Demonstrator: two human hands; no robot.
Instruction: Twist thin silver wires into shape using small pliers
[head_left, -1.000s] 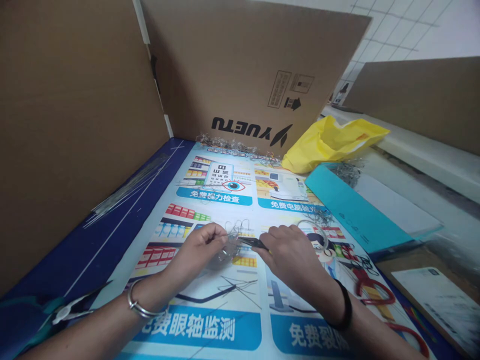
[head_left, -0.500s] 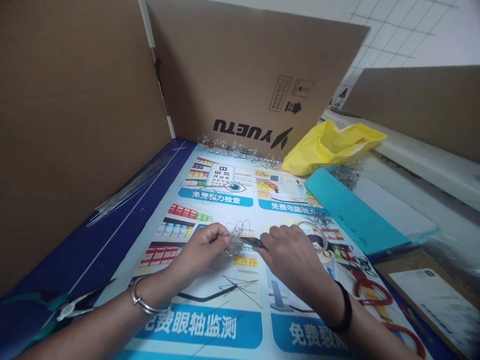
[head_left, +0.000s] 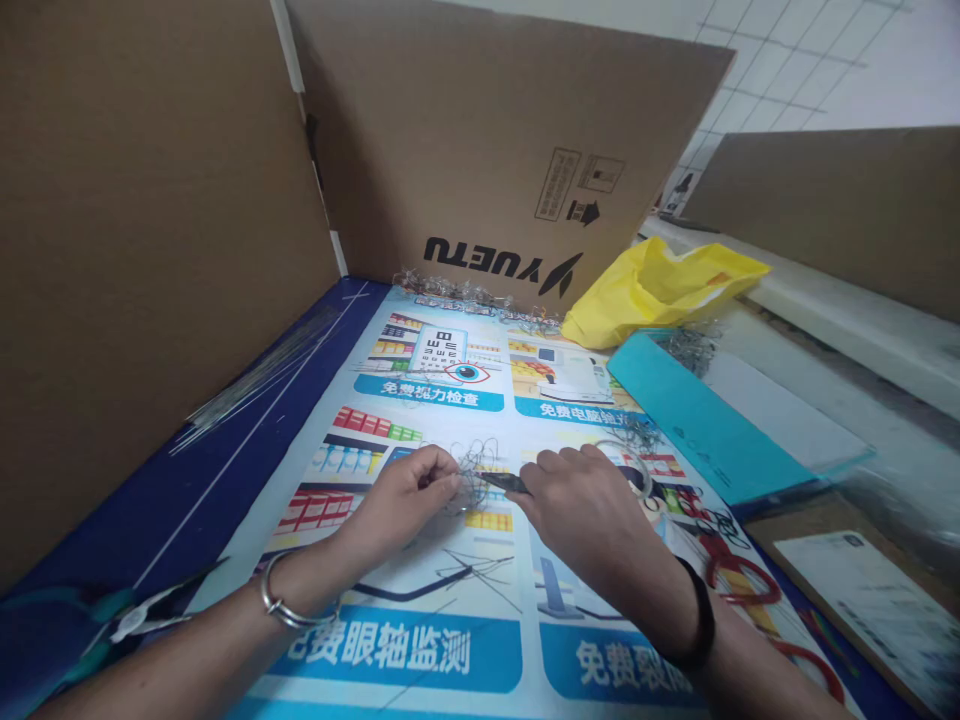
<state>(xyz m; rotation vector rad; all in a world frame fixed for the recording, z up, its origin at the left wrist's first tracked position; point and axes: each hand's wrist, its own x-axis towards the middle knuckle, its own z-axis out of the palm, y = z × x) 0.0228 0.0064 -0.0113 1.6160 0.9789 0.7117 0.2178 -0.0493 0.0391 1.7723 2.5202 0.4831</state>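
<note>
Between thumb and fingers, my left hand (head_left: 416, 492) pinches a tangled piece of thin bent wire (head_left: 474, 472). My right hand (head_left: 581, 500) is closed around a pair of dark-nosed pliers (head_left: 504, 482), whose handles are hidden in the palm. The pliers' tips point left and meet the wire's right side; whether the jaws grip a strand I cannot tell. Both hands are just above a printed poster (head_left: 450, 545). Loose straight wires (head_left: 480, 572) lie on it below the hands.
Cardboard panels (head_left: 480, 140) stand behind and to the left. Straight wires (head_left: 255, 380) lie along the left; pliers (head_left: 142, 615) are at lower left. To the right are a wire coil (head_left: 641, 470), red-handled scissors (head_left: 750, 585), a turquoise folder (head_left: 697, 430) and a yellow bag (head_left: 652, 300).
Both hands keep almost the same places and grips, with the pliers' tips still at the wire. The whole view has shifted very slightly.
</note>
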